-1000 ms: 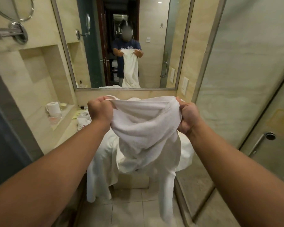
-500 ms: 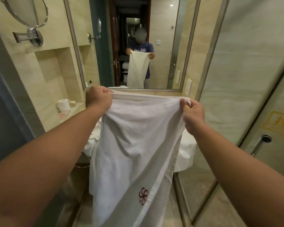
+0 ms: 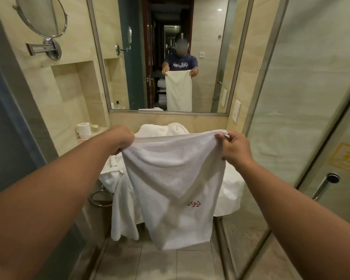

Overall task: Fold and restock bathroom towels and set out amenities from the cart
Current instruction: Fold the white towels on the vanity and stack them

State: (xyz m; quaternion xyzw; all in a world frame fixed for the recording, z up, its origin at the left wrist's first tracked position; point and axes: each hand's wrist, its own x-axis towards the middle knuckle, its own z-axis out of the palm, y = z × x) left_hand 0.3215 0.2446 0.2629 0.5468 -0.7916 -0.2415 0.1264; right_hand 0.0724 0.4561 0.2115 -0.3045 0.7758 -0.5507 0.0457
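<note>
Both hands grip towel at top edge. Left hand (image 3: 122, 141) closed in a fist round the left corner; its fingertips are turned away from the camera, so the exact pinch cannot be made out. Right hand (image 3: 233, 146) pinches the right corner between thumb and curled fingers, with a little hem sticking out above the thumb. Towel (image 3: 174, 178) white, held up in the air between the two hands, top edge sagging slightly in the middle. It hangs full length, narrowing toward the bottom, and its lower end is clear of the floor (image 3: 160, 263). Red logo (image 3: 194, 204) stitched on the lower half, facing the camera. A diagonal fold runs across the cloth just above the logo. Behind the towel: a heap of white linen (image 3: 164, 128) on the counter, some of it draping over the front edge on the left and right. Towel ring (image 3: 100, 197) fixed below the counter on the left, partly covered by linen. Wall mirror (image 3: 206, 57) above the counter reflects the person holding the towel by both corners. Round mirror (image 3: 42, 15) on an arm at upper left. Niche (image 3: 77, 91) in the left wall, with a paper roll (image 3: 85, 128) at its bottom ledge. Glass door (image 3: 311, 98) on the right, with handle (image 3: 324, 185) and a yellow sign (image 3: 348, 158).
</note>
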